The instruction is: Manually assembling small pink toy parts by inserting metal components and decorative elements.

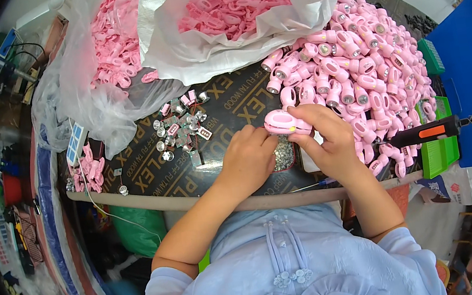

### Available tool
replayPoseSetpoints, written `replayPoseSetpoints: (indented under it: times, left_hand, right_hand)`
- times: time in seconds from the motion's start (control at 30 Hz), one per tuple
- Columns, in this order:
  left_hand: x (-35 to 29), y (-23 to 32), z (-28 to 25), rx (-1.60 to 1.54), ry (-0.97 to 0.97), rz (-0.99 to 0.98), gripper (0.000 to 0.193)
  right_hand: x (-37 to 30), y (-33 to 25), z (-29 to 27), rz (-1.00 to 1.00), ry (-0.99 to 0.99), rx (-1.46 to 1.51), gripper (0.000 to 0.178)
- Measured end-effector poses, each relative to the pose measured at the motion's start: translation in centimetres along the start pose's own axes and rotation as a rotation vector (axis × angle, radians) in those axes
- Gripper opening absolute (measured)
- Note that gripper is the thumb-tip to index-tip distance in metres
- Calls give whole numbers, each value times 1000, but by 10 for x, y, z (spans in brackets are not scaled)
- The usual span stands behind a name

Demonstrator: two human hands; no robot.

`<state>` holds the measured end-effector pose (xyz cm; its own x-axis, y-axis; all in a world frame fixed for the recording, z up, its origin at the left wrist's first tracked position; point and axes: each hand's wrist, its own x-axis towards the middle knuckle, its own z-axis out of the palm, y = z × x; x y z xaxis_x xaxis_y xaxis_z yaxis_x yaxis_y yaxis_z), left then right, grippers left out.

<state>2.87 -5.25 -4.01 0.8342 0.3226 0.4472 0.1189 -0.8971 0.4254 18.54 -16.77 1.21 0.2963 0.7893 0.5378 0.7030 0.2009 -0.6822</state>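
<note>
Head view: a pink casing (281, 122) is held above the near edge of the dark tabletop (148, 126), pinched between the thumb and fingers of the right hand (331, 143); the left hand (250, 156) is curled at its left end, and whether anything is gripped there cannot be told. The casing looks light, stiff and smooth, perhaps a little slippery, and is probably best grasped by its rounded sides. Small metal pieces (284, 158) are seen just below it. Rightward room is crowded by heaped pink torches (368, 72) and a black-and-orange driver (425, 132); the far side is blocked by a white sack (164, 44). Loose circuit parts (183, 124) are scattered to the left.
</note>
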Motion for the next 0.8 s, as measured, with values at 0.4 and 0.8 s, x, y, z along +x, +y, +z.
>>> replayPoseSetpoints:
  times: [0.4, 0.8]
  left_hand:
    - [-12, -23, 5, -293, -104, -129, 15]
    - [3, -5, 8, -77, -70, -36, 11]
  right_hand:
    - [-2, 1, -6, 31, -4, -24, 42]
    - [-2, -1, -6, 84, 33, -14, 41]
